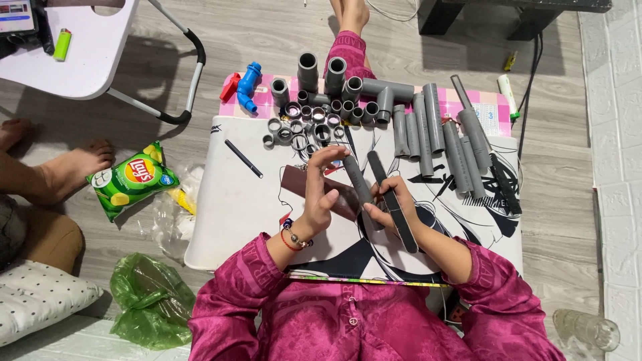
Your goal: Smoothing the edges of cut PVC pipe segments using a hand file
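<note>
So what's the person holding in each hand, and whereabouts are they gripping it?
The left hand holds a short grey pipe by its upper end, fingertips around it. The right hand grips a long black file near its middle, laid beside the pipe.

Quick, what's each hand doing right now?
Left hand: closed on a short grey pipe.
Right hand: closed on a black file, laid against the pipe.

Grey pipe (358,182), black file (394,204), brown sandpaper sheet (314,188). Magenta sleeves (234,294), blue valve (248,85), green chip bag (130,179) with yellow, white board (234,207) with black line art, pink-checked cloth (491,110).
</note>
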